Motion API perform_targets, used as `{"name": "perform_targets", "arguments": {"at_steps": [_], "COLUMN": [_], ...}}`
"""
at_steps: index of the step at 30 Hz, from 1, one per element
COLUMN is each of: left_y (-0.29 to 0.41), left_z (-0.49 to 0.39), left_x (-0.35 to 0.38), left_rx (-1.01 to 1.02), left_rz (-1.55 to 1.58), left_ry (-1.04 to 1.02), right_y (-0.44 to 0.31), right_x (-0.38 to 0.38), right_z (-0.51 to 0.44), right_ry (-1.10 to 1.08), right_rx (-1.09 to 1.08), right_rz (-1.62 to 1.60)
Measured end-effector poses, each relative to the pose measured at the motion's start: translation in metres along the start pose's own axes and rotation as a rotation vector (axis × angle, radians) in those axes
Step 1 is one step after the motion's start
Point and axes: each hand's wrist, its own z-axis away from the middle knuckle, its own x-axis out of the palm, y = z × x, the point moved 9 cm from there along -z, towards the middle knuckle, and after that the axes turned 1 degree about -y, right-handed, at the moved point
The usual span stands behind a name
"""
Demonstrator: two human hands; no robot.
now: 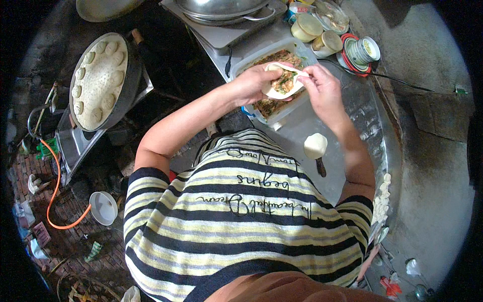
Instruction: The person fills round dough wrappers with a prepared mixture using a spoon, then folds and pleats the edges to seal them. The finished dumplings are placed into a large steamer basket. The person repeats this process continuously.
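My left hand [256, 83] cups a round dough wrapper [272, 92], its thumb resting on the filling near the rim. Minced filling with green bits [285, 81] lies in the wrapper's middle. At the wrapper's right side, the fingertips of my right hand [325, 88] pinch the dough edge, which is drawn to a point. Both hands are above a clear plastic tub [300, 100] of the same sort of filling, partly hidden by them. Nearer my body, another flat dough round [316, 145] lies on the metal tabletop [298, 132], over a dark handle-like end [321, 168].
Pleated buns [108, 101] ring a large round pan [130, 90] at left. Behind the tub stand a metal cooker [222, 32] with a pot, lidded jars [306, 27] and stacked bowls [356, 56]. A black cord crosses there. Dough pieces [382, 200] line the right edge.
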Motion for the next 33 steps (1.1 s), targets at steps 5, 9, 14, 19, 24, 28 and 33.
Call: {"name": "perform_targets", "arguments": {"at_steps": [5, 9, 14, 19, 24, 28, 33], "left_y": [0.012, 0.008, 0.018, 0.011, 0.031, 0.012, -0.007], "left_z": [-0.009, -0.008, -0.009, -0.013, -0.006, -0.004, -0.017], "left_x": [0.009, 0.008, 0.025, 0.021, 0.032, 0.018, 0.002], "left_rx": [0.090, -0.099, -0.231, -0.386, -0.344, -0.068, -0.042], "left_rz": [-0.443, -0.590, -0.628, -0.554, -0.427, -0.076, -0.061], "left_ry": [-0.014, 0.016, -0.093, -0.171, -0.216, -0.177, 0.035], "right_y": [-0.016, -0.032, -0.031, -0.050, -0.040, -0.006, 0.005], "right_x": [0.002, 0.008, 0.002, -0.007, -0.009, -0.012, 0.003], "right_z": [-0.011, -0.007, -0.015, -0.012, -0.015, -0.006, 0.001], "right_ry": [-0.094, -0.139, -0.209, -0.151, -0.176, -0.023, -0.050], "right_rx": [-0.248, -0.376, -0.320, -0.363, -0.304, 0.017, -0.033], "right_rz": [0.250, 0.372, 0.288, 0.272, 0.237, -0.009, 0.168]}}
